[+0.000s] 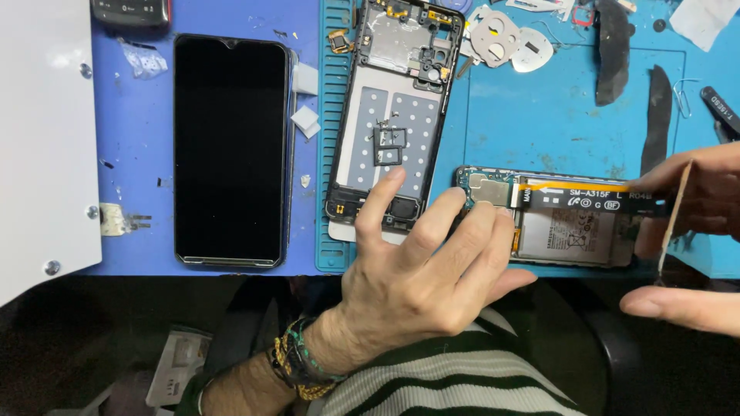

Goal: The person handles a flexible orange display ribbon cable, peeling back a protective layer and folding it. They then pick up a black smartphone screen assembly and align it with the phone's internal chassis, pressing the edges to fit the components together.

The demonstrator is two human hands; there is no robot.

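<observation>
Reaching forward from a striped sleeve and a wrist wrapped in braided bracelets (304, 368), the left hand (420, 270) is spread wide, gripping nothing; its fingertips press down on the near end of an opened phone body (555, 219) that lies on its back on the blue work mat (555, 115), with one finger stretched onto the foot of a bare phone frame (393, 115) beside it. At the right edge, the right hand (694, 223) is partly closed, thumb low and fingers above, pinching a thin flat card (677, 212) whose edge rests against the far end of the opened phone body; how firmly it is held I cannot tell. Across the battery of that phone runs an orange and black flex ribbon (586, 196). Left of the frame lies a separate dark display panel (230, 150), face up on the darker blue surface, with a white sheet-metal piece (42, 139) beside it. Farther back on the mat sit round metal shields (509, 38), two black adhesive strips (636, 77) and a paper clip (681, 96).
</observation>
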